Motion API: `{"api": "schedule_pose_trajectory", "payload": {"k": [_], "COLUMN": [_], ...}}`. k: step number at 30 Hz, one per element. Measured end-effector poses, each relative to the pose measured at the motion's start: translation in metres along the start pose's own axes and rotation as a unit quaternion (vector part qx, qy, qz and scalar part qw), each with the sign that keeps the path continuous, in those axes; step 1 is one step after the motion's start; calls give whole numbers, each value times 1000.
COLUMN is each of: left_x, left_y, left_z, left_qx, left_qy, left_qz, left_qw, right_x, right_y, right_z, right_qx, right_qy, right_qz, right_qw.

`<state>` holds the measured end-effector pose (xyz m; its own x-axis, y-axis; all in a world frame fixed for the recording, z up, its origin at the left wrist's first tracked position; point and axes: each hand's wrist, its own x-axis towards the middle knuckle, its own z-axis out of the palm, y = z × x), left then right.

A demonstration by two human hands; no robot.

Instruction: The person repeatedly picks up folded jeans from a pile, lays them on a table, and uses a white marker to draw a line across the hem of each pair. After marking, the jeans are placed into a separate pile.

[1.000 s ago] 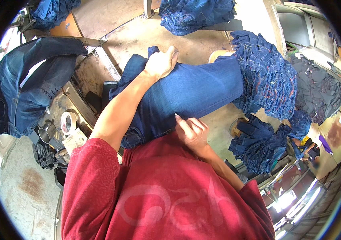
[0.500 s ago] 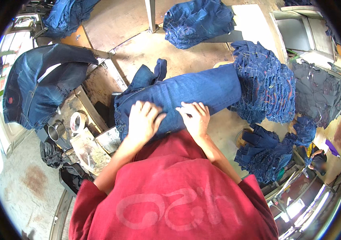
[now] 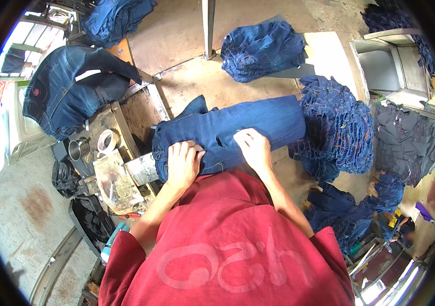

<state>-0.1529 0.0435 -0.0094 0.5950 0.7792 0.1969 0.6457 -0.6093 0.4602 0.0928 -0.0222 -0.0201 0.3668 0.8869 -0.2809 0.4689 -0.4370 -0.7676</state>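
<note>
two bare hands are on a pair of blue jeans (image 3: 268, 117), which lies across the front of the person, just past the red shirt (image 3: 227, 219). the left hand (image 3: 182, 160) rests on the left part of the jeans with its fingers bent and its thumb out to the side; i cannot tell if it grips the cloth. the right hand (image 3: 254, 148) is near the middle, by a small dark fold, with its fingers curled in; i cannot tell if it pinches anything. near the right end of the jeans is a big pile of blue clothes (image 3: 337, 127). on the left are dark jeans (image 3: 72, 92) in a bent heap, with a metal cup (image 3: 78, 149) and a roll of tape (image 3: 107, 141) near them.
</note>
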Motion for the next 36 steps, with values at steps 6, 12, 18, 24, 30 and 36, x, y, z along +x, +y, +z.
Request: {"api": "schedule_pose_trajectory", "payload": {"k": [6, 12, 18, 24, 30, 36], "left_x": [3, 4, 3, -3, 1, 37], "left_y": [7, 10, 16, 0, 10, 61], "left_z": [-1, -3, 1, -2, -10, 3], "left_qx": [15, 20, 16, 68, -12, -318], "left_qy": [-3, -6, -17, -51, -52, -151], "left_qz": [6, -13, -30, 16, -50, -280], "left_qw": [1000, 1000, 999, 996, 997, 893], "right_x": [15, 17, -7, 4, 8, -2], "right_y": [-9, 1, 7, 25, 21, 8], "right_z": [16, 22, 23, 26, 7, -13], "right_qx": [276, 264, -42, -141, -29, 88], "right_qy": [-242, -29, 65, 79, 48, -20], "right_qz": [255, 77, -113, -186, -41, -40], "right_qw": [895, 961, 991, 969, 998, 995]}}
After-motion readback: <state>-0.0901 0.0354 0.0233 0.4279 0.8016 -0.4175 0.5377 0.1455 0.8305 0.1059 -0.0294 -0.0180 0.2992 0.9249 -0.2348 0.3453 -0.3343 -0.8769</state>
